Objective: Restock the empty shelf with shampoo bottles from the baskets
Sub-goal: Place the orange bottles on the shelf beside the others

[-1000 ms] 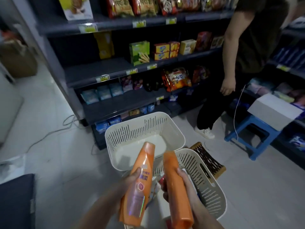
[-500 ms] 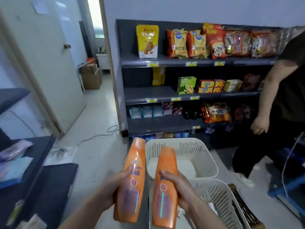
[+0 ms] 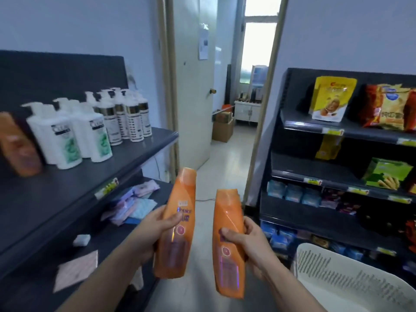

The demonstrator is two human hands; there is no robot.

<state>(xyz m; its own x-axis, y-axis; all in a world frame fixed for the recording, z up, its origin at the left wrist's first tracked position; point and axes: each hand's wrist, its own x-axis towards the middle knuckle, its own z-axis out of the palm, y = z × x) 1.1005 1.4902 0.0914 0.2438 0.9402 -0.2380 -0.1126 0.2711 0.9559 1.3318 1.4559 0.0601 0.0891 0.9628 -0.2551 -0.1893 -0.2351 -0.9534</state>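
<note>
My left hand (image 3: pixel 155 226): fingers curled round one orange plastic shampoo bottle (image 3: pixel 177 221), held upright, right of the dark grey metal shelf (image 3: pixel 74 194) and clear of it. My right hand (image 3: pixel 245 242): grips a second orange plastic shampoo bottle (image 3: pixel 228 242), further right of the shelf. One white slotted plastic basket (image 3: pixel 337 278): low, far right of the shelf. On the shelf: white pump bottles (image 3: pixel 67 131); one blurred orange bottle (image 3: pixel 15 145) at its left end.

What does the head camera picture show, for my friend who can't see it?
Two hands each grip an orange shampoo bottle: the left hand holds the left bottle, the right hand the right bottle. To the left is a dark shelf with white pump bottles; to the right, snack shelves and a white basket.
</note>
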